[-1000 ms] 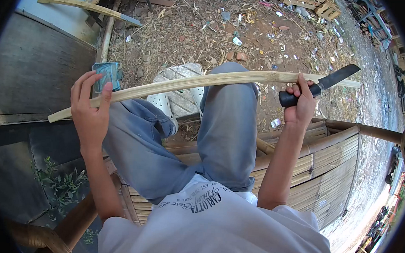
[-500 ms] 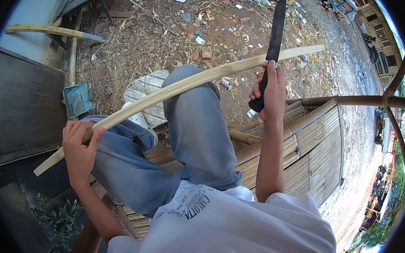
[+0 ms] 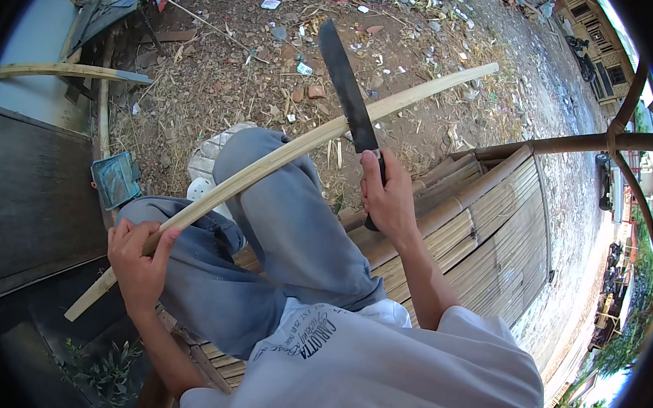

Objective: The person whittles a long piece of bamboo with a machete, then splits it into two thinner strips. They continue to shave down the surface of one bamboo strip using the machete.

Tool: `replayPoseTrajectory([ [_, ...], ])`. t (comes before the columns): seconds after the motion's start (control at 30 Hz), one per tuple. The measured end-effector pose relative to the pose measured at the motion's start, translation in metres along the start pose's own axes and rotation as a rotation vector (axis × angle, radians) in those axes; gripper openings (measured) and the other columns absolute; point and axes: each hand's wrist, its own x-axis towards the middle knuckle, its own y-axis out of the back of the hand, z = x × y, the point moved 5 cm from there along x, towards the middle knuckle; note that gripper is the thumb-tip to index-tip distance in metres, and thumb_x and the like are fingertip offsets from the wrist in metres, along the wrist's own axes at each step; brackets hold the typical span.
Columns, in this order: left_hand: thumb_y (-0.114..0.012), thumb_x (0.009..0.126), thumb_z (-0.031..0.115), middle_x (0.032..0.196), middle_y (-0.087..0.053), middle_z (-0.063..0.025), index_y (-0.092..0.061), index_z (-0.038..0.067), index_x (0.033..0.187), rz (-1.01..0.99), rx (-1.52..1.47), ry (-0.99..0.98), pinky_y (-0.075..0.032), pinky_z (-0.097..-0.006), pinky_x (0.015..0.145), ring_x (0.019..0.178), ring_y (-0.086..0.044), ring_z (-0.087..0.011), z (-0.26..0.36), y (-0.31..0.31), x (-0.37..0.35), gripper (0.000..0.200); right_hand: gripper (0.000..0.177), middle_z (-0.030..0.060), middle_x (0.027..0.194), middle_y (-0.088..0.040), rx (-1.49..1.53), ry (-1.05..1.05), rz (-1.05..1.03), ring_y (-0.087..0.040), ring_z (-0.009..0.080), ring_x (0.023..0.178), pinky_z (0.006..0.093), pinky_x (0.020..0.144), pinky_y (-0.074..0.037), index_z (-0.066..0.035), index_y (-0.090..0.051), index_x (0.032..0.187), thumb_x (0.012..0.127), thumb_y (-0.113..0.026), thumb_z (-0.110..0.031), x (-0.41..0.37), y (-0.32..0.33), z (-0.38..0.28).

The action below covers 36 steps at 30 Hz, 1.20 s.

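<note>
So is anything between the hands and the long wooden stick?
Yes: the right hand grips a knife, whose dark blade crosses between it and the stick. Nothing visible blocks the left hand; its fingers are around the stick.

left hand (image 3: 138, 260) at the lower left, palm turned inward, fingers curled over and thumb opposite in a closed grip; its forearm angles up from the lap side. right hand (image 3: 391, 195) near the centre, fingers wrapped in a fist, thumb extended upward, forearm slanting up and inward, elbow bent.
</note>
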Motion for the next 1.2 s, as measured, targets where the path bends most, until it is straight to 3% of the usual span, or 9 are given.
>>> replayPoseTrajectory([
  [0.17, -0.078, 0.075, 0.029, 0.064, -0.056, -0.0061, -0.066, 0.003, 0.075, 0.015, 0.052, 0.03, -0.035, -0.0366, 0.072, 0.065, -0.047, -0.0228, 0.007, -0.004, -0.008, 0.028, 0.036, 0.0179, 0.069, -0.06, -0.093, -0.101, 0.225, -0.059, 0.0307, 0.062, 0.0396, 0.057, -0.042, 0.001, -0.056, 0.091, 0.098, -0.05, -0.034, 0.025, 0.029, 0.0],
  [0.6, -0.076, 0.078, 0.033, 0.059, -0.053, -0.003, -0.067, 0.005, 0.074, 0.058, 0.076, 0.036, -0.033, -0.0364, 0.078, 0.063, -0.046, -0.0212, 0.01, -0.008, -0.017, 0.029, 0.035, 0.0137, 0.057, -0.053, -0.097, 0.102, 0.054, -0.054, 0.0332, 0.054, 0.0426, 0.057, -0.042, 0.0, -0.05, 0.084, 0.1, -0.047, -0.031, 0.012, 0.003, -0.009],
  [0.67, -0.076, 0.077, 0.034, 0.059, -0.052, -0.0026, -0.067, 0.005, 0.074, 0.079, 0.086, 0.031, -0.033, -0.0363, 0.078, 0.063, -0.045, -0.0211, 0.011, -0.01, -0.017, 0.03, 0.028, -0.0032, 0.055, -0.042, 0.241, -0.091, 0.137, -0.041, 0.0073, 0.042, 0.0253, 0.039, -0.034, -0.005, -0.052, 0.09, 0.101, -0.048, -0.031, 0.033, 0.025, 0.001],
  [0.73, -0.076, 0.077, 0.034, 0.058, -0.051, -0.0022, -0.066, 0.006, 0.073, 0.099, 0.086, 0.024, -0.033, -0.0362, 0.078, 0.063, -0.045, -0.021, 0.012, -0.009, -0.017, 0.031, 0.028, -0.004, 0.056, -0.041, 0.185, -0.08, 0.194, -0.04, 0.0061, 0.042, 0.0235, 0.039, -0.033, -0.005, -0.051, 0.092, 0.1, -0.048, -0.031, 0.034, 0.019, 0.008],
  [0.8, -0.076, 0.077, 0.035, 0.058, -0.051, -0.0018, -0.066, 0.006, 0.072, 0.101, 0.09, 0.033, -0.033, -0.0357, 0.078, 0.063, -0.045, -0.0208, 0.012, -0.008, -0.019, 0.032, 0.032, 0.0021, 0.053, -0.046, -0.128, 0.472, 0.282, -0.046, 0.0122, 0.042, 0.0297, 0.04, -0.037, -0.005, -0.05, 0.083, 0.1, -0.048, -0.033, -0.002, -0.015, -0.016],
  [0.93, -0.076, 0.078, 0.036, 0.058, -0.05, -0.0018, -0.065, 0.006, 0.072, 0.092, 0.096, 0.054, -0.033, -0.0353, 0.077, 0.063, -0.044, -0.0209, 0.014, -0.013, -0.017, 0.032, 0.031, 0.0104, 0.059, -0.052, 0.362, -0.235, 0.087, -0.053, 0.0199, 0.055, 0.0373, 0.056, -0.042, -0.001, -0.052, 0.09, 0.099, -0.049, -0.031, 0.028, 0.02, 0.009],
  [1.0, -0.076, 0.078, 0.035, 0.057, -0.049, -0.002, -0.065, 0.006, 0.071, 0.115, 0.084, 0.039, -0.033, -0.0355, 0.077, 0.062, -0.043, -0.021, 0.016, -0.013, -0.017, 0.032, 0.03, 0.0087, 0.058, -0.05, 0.353, -0.205, 0.184, -0.051, 0.0175, 0.053, 0.0352, 0.054, -0.042, -0.002, -0.052, 0.092, 0.099, -0.049, -0.031, 0.028, 0.017, 0.019],
  [1.07, -0.076, 0.078, 0.035, 0.057, -0.048, -0.0021, -0.065, 0.006, 0.071, 0.111, 0.08, 0.047, -0.033, -0.0356, 0.077, 0.062, -0.043, -0.021, 0.013, -0.011, -0.017, 0.032, 0.028, -0.0003, 0.055, -0.042, -0.068, 0.371, 0.214, -0.042, 0.0066, 0.043, 0.025, 0.041, -0.037, -0.007, -0.047, 0.087, 0.1, -0.048, -0.032, 0.0, -0.018, -0.004],
  [1.2, -0.077, 0.077, 0.036, 0.058, -0.047, -0.0023, -0.066, 0.006, 0.071, 0.119, 0.091, 0.071, -0.032, -0.0361, 0.077, 0.062, -0.042, -0.021, 0.017, -0.016, -0.016, 0.032, 0.024, -0.0021, 0.056, -0.043, 0.561, -0.219, 0.104, -0.041, 0.0077, 0.043, 0.0243, 0.041, -0.035, -0.007, -0.047, 0.094, 0.1, -0.047, -0.03, 0.025, 0.02, 0.004],
])
